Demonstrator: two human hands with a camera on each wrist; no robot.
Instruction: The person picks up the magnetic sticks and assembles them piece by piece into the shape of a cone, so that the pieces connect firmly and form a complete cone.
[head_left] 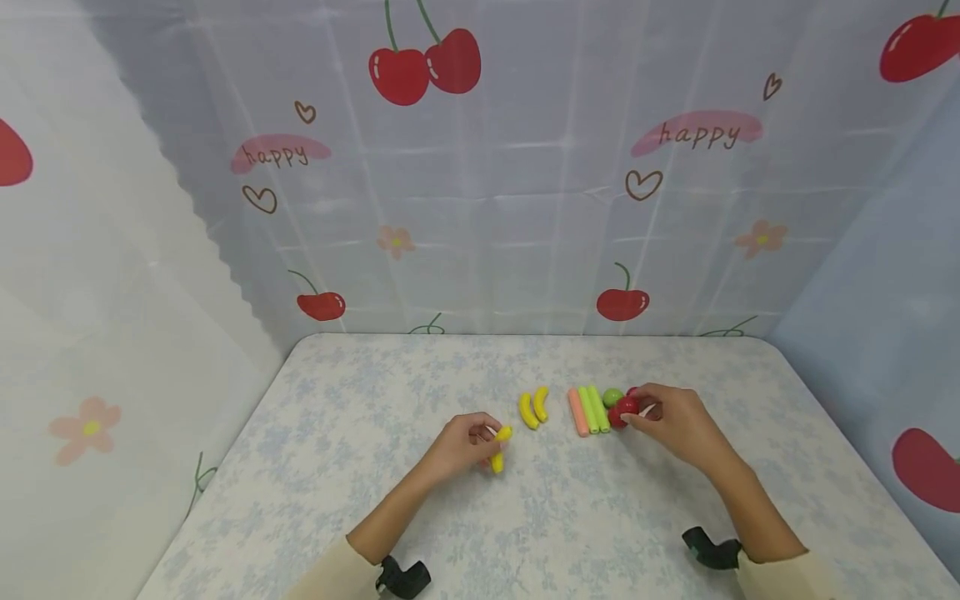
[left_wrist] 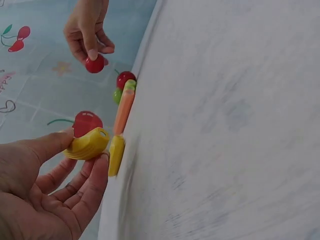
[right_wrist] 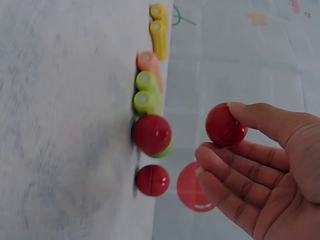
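My left hand pinches a small yellow toy banana between thumb and fingers, just above the table. Two more toy bananas lie side by side beyond it. Thumb and fingertips of my right hand grip a shiny red ball with a seam round it, raised off the table in the right wrist view. Beneath it, two other red balls rest on the table. A green ball sits beside them, partly hidden in the right wrist view.
Left of the balls, one orange stick and two light green sticks lie together in a row. The pale blue-patterned tabletop ends at a cherry-printed curtain behind and at the sides.
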